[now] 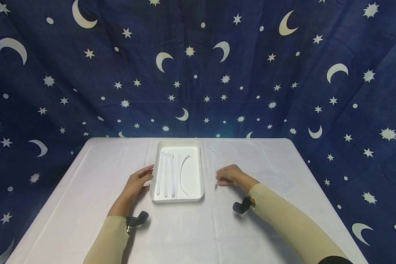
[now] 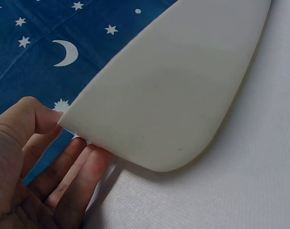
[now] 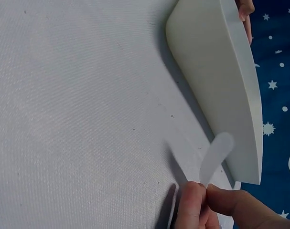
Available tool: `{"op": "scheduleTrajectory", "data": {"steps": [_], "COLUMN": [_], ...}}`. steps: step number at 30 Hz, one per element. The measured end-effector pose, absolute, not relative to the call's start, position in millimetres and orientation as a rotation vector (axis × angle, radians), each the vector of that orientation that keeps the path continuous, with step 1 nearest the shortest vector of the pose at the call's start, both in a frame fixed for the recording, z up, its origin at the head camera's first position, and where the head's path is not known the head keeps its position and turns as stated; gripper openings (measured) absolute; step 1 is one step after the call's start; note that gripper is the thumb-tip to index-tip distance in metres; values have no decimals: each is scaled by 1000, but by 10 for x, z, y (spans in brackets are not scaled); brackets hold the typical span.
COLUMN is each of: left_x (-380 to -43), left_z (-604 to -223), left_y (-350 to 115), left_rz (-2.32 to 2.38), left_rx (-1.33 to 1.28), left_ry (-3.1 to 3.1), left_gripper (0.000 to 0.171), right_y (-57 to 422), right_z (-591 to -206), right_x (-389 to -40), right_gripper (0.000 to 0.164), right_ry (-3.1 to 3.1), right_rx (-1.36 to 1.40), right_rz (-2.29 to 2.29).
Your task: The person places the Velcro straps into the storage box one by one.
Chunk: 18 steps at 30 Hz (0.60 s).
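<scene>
A shallow white tray [image 1: 194,200] lies on the table with several slim white straps [image 1: 172,175] in it. Most are straight with a wider end at the back; one curved strap [image 1: 182,174] bends along the right of the group. My left hand [image 1: 136,183] holds the tray's left side, its fingers at the rim. Thumb and finger of my right hand [image 1: 231,175] pinch another white strap [image 3: 216,155] just right of the tray. Its rounded end sticks up past the fingertips in the right wrist view; the rest is faint against the cloth.
White cloth [image 1: 257,234] covers the table. Behind and beside it hangs a dark blue curtain [image 1: 198,58] with moons and stars. A black device [image 1: 136,219] is worn at the left wrist, and another black device [image 1: 242,206] at the right.
</scene>
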<state>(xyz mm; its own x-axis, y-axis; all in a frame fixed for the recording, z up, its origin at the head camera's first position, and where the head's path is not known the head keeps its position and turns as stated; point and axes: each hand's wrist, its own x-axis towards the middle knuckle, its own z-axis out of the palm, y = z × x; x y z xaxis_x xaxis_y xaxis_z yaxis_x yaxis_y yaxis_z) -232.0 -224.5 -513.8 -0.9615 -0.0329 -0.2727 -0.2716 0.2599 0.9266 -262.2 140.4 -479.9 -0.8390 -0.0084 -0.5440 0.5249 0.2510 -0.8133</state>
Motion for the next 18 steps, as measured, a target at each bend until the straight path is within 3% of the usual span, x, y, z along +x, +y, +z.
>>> {"op": "scheduleTrajectory", "data": {"steps": [18], "left_x": [-2310], "left_z": [-5140], "left_y": [-2254], "left_rz": [1782], "left_rx": [-276], "left_ry": [2324], "left_gripper": [57], "right_y": [1441], "right_z": [-4750], "right_x": [-2668], "right_gripper": [45], "right_ry": [1900], "right_rx": [575], "right_rz": [-1680]}}
